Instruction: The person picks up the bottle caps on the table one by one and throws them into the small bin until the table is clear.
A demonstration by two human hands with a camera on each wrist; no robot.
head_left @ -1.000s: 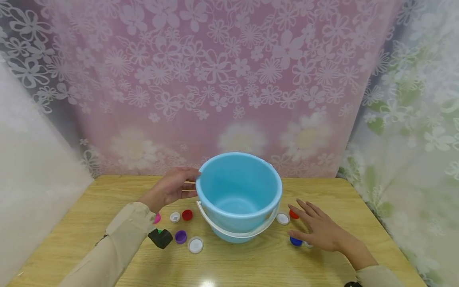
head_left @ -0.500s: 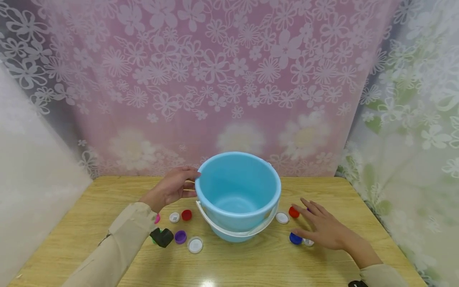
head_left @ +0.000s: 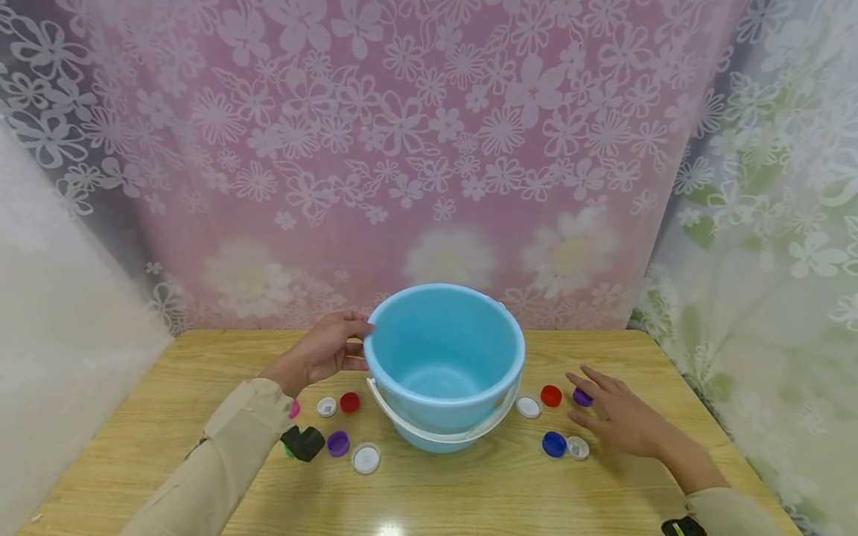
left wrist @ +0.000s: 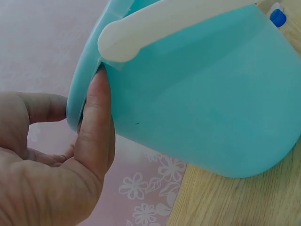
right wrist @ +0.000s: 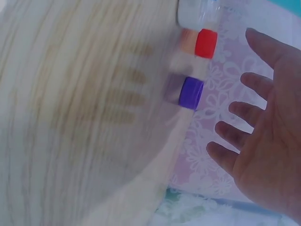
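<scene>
A light blue bucket (head_left: 445, 420) with a white handle (head_left: 429, 438) stands upright on the wooden table, and I see nothing inside it. My left hand (head_left: 328, 350) grips its left rim. In the left wrist view the thumb and fingers (left wrist: 91, 127) lie on either side of that rim, near the handle's pivot. My right hand (head_left: 623, 417) hovers above the table at the right with fingers spread, holding nothing. Closest to it is a purple bottle cap (head_left: 582, 397), partly behind the fingers. A red cap (head_left: 551, 395), blue cap (head_left: 554, 444) and clear-white cap (head_left: 577, 447) lie nearby.
Beside the bucket's right lies a white cap (head_left: 529, 406). Left of it are a dark red cap (head_left: 350, 403), a purple cap (head_left: 338, 444), several others, and a green cap partly hidden by the black wrist device (head_left: 304, 444). A pink floral curtain (head_left: 436, 186) hangs behind the table (head_left: 456, 502).
My right hand has shifted rightward, away from the bucket, uncovering the red, blue, clear-white and purple caps. The left hand and bucket have hardly moved.
</scene>
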